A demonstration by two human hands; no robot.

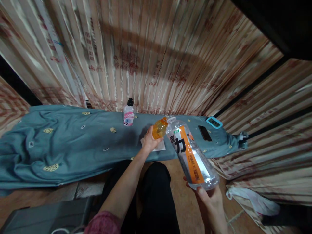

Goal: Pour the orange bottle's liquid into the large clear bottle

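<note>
My left hand (149,142) is wrapped round a small amber-coloured bottle (159,128), tilted with its narrow end up to the right. In my right hand (211,200) is the base of a large clear plastic bottle (202,159) with an orange and white label. The large bottle leans up to the left, and its mouth is close to the amber bottle's neck; whether they touch I cannot tell. Below my left hand, a white sheet of paper or tissue (161,146) lies partly hidden on the blue-green patterned cloth (73,143).
A small pink-labelled bottle with a black cap (128,113) stands at the cloth's back edge. To the right lie a dark phone (205,133) and a blue-framed digital clock (214,122). Pleated curtains (146,58) hang behind. A white plastic bag (255,200) rests at the lower right.
</note>
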